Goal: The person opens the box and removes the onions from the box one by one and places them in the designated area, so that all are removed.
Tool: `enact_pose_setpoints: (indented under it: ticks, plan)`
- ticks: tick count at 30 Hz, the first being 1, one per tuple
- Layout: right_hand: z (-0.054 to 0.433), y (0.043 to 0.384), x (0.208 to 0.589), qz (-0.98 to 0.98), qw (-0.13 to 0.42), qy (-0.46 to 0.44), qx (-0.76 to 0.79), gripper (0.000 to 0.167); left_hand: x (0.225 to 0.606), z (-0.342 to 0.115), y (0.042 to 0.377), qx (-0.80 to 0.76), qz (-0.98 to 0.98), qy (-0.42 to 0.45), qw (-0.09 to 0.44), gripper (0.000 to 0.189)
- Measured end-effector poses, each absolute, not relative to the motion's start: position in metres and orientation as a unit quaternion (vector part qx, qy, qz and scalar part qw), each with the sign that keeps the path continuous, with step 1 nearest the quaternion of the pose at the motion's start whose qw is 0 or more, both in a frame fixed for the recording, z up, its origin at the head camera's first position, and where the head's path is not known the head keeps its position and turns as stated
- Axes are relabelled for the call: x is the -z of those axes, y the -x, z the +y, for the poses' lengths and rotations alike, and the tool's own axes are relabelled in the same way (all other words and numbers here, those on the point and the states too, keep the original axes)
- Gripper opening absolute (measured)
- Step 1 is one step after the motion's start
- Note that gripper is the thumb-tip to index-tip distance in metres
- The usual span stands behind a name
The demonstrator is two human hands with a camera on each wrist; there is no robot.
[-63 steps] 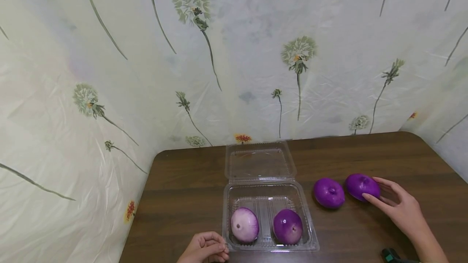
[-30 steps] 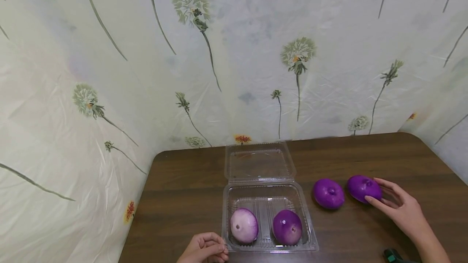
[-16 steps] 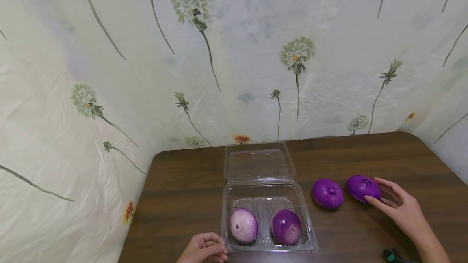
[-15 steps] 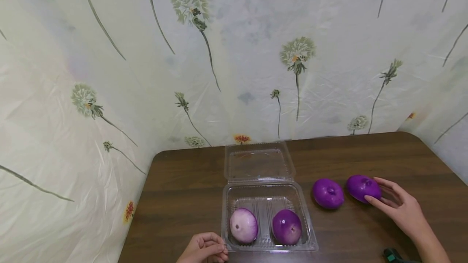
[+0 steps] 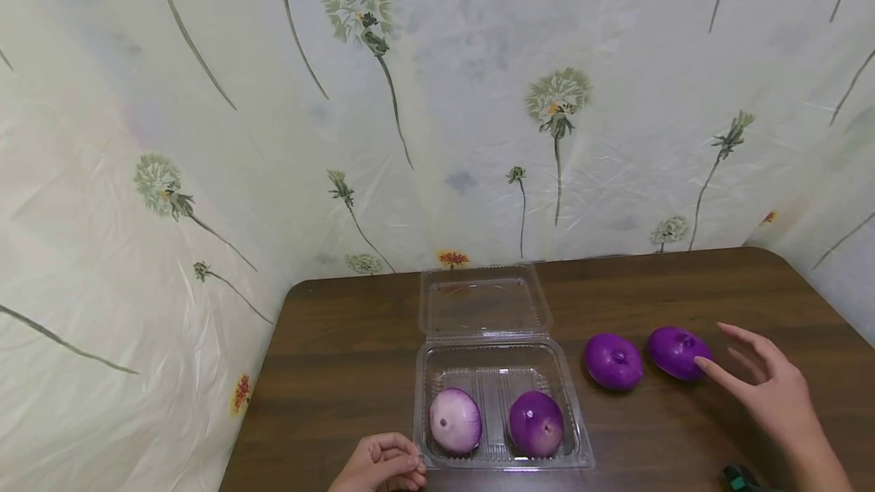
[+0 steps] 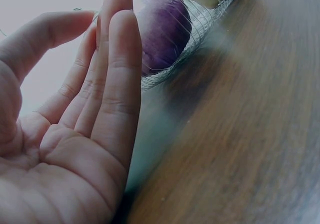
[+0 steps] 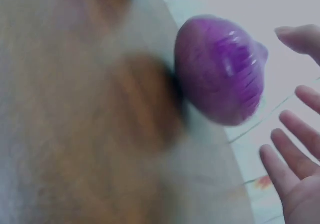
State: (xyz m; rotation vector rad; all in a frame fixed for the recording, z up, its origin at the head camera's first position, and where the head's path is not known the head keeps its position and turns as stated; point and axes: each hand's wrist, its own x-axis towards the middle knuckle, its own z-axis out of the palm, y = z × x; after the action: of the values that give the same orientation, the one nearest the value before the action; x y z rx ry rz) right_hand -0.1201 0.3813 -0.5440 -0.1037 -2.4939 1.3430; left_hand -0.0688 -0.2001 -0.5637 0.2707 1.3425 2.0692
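Observation:
In the head view, a hinged clear plastic container (image 5: pixel 488 370) lies with its lid (image 5: pixel 481 302) folded back. In its base sit a pale purple onion (image 5: pixel 456 421) on the left and a darker onion (image 5: pixel 536 424) on the right. My left hand (image 5: pixel 381 464) pinches the container's near left corner between thumb and fingers. Outside, to the right, two deep purple onions lie side by side, the nearer-left onion (image 5: pixel 613 362) and the right onion (image 5: pixel 679 353). My right hand (image 5: pixel 769 386) is spread just right of the latter, holding nothing; the right wrist view shows a gap between fingers and onion (image 7: pixel 220 68).
Everything stands on a dark wooden table (image 5: pixel 342 370). A flower-patterned plastic sheet (image 5: pixel 451 112) rises behind its far edge and along the sides. Below the right wrist is a small black and green object (image 5: pixel 738 478).
My right hand has let go of the far right onion and drawn away to the right, its fingers opening. That onion stays on the table. The left hand keeps its place at the container's corner.

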Motion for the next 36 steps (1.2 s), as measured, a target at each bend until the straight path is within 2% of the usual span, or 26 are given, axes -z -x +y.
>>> enact_pose_setpoints:
  ticks: [7, 16, 25, 36]
  plan:
    - [0.364, 0.124, 0.52, -0.863, 0.217, -0.002, -0.455, 0.071, 0.563, -0.201, 0.068, -0.789, 0.511, -0.105, 0.324, 0.014]
    - [0.323, 0.131, 0.482, -0.879, 0.222, -0.121, -0.405, 0.076, 0.563, -0.2, 0.068, -0.792, 0.508, -0.105, 0.323, 0.014]
    - [0.277, 0.143, 0.463, -0.886, 0.205, -0.247, -0.334, 0.086, 0.562, -0.2, 0.068, -0.794, 0.504, -0.098, 0.326, 0.013]
    - [0.225, 0.151, 0.453, -0.86, 0.15, -0.376, -0.311, 0.084, 0.562, -0.2, 0.068, -0.794, 0.507, -0.097, 0.321, 0.013]
